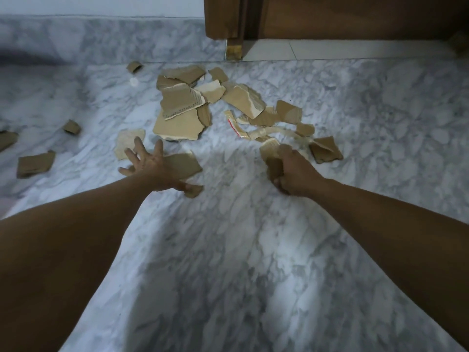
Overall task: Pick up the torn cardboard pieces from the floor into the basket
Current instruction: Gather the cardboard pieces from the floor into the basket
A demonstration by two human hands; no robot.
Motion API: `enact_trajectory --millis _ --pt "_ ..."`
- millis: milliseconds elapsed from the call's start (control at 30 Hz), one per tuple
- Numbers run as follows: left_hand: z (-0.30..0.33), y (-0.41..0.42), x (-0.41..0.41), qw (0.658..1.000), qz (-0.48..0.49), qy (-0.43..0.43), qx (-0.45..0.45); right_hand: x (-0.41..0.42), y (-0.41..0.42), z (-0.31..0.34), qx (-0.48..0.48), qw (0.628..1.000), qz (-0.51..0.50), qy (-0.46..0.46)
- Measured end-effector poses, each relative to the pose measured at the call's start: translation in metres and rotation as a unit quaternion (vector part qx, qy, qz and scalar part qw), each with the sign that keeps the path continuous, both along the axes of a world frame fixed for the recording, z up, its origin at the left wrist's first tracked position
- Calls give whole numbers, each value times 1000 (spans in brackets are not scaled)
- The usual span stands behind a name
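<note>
Grey marble floor (253, 250), wooden door (355, 16) up top. Torn cardboard pieces (182, 100) sit heaped mid-floor, strays off left. Left hand (154, 168) is spread wide over a flat scrap (185, 165), gripping nothing, I think. Right hand (291, 174) is fisted around a cardboard wad (269, 151).

Forearms (76, 250) cut off by lower left and right frame edges. Cardboard piece (6, 139) cropped at left edge. Scraps in right hand (291, 171) largely hidden by curled fingers. Wooden door (355, 16) truncated at top; upper-left corner blurred.
</note>
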State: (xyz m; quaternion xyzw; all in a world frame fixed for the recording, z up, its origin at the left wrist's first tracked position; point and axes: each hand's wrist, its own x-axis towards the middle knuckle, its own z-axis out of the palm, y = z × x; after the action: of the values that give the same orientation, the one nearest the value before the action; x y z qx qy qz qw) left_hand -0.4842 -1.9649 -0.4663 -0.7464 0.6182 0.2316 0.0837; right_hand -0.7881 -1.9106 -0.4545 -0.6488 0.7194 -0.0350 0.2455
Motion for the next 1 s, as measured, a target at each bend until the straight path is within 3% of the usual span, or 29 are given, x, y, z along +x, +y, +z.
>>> enact_trajectory --millis 167,333,467,733,867,1000 --pt "-8 1 5 999 -39 4 -3 -5 -31 -15 57 988 -82 118" --pt "0 0 -4 999 2 26 -33 -5 -42 -5 58 989 -110 83" --pt "-1 -2 -8 994 20 106 -20 0 -48 4 79 988 -121 47" --pt "25 9 -21 973 33 208 -91 23 -51 28 102 990 -42 82" --pt "62 1 -6 972 44 205 -102 40 -62 68 96 993 -27 58" --pt "89 3 12 984 28 175 -23 48 -65 92 86 995 -33 47"
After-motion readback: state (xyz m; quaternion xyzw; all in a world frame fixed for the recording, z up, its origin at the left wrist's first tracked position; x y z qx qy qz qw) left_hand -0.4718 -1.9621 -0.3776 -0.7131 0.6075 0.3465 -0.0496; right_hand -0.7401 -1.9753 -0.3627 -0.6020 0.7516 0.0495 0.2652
